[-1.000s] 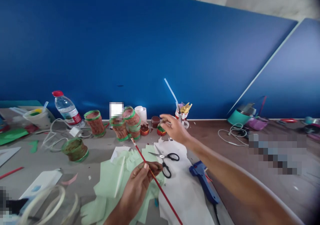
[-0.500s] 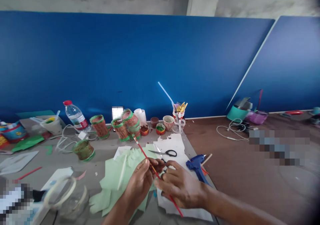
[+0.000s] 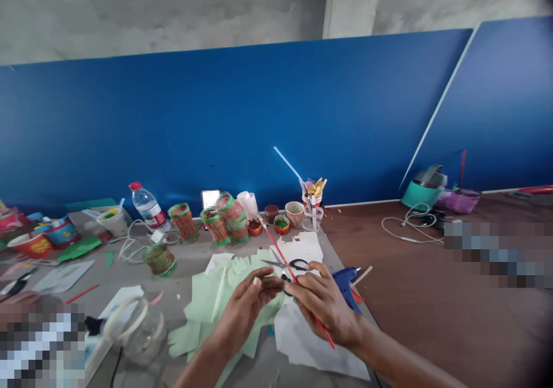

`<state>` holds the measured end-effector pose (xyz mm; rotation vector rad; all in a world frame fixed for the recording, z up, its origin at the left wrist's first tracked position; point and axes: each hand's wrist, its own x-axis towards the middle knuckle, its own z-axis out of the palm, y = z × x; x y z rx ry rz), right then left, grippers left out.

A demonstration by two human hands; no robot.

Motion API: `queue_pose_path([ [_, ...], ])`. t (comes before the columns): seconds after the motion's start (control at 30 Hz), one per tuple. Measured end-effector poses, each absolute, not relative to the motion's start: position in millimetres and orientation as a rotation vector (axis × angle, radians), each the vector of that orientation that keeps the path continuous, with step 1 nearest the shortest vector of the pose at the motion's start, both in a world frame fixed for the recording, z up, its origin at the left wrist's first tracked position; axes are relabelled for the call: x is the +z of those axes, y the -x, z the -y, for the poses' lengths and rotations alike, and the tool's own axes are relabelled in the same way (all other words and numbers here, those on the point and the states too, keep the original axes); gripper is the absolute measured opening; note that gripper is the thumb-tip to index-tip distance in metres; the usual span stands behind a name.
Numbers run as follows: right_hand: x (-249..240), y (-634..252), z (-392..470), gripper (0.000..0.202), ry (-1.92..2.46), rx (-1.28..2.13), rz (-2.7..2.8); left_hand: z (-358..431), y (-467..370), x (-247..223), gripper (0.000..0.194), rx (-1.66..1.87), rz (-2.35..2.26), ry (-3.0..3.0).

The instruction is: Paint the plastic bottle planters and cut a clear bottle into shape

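A slim red paintbrush (image 3: 276,245) slants up and to the left, with my right hand (image 3: 326,301) closed around its shaft. The tip points toward the small paint pots at the back. Beside it my left hand (image 3: 246,300) is half curled with nothing visible in it, its fingertips close to the brush shaft. Under the hands lie pale green paper sheets (image 3: 207,293) and a torn white sheet (image 3: 311,342). Black-handled scissors (image 3: 298,265) rest just beyond, partly covered by the brush. A blue glue gun (image 3: 345,281) lies to the right of my right hand.
Several painted cups (image 3: 184,224) stand toward the blue partition (image 3: 207,117), near a water bottle (image 3: 148,206). A pot of green paint (image 3: 281,224) is at back centre. At front left sits a clear jar (image 3: 140,330). Another person's hand (image 3: 19,301) shows at far left.
My left hand has come off the paintbrush, which is now in my right hand alone. The brush has moved right. The view has shifted and tilted slightly.
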<state>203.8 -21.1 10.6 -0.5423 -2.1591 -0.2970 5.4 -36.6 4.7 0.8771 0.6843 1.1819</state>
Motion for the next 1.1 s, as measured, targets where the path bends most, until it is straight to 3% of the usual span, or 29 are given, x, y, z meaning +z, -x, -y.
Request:
queue_pose_path([
  [0.47, -9, -214, 8, 0.026, 0.663, -0.264, 2.071, 33, 40, 0, 0.032, 1.289, -1.043, -1.114],
  [0.73, -12, -217, 2, 0.026, 0.736, -0.220, 2.105, 2, 32, -9, 0.042, 1.228, -1.164, -1.312],
  [1.1, -24, -225, -3, 0.034, 0.785, -0.155, 2.094, 3, 29, -17, 0.041, 1.278, -1.241, -1.329],
])
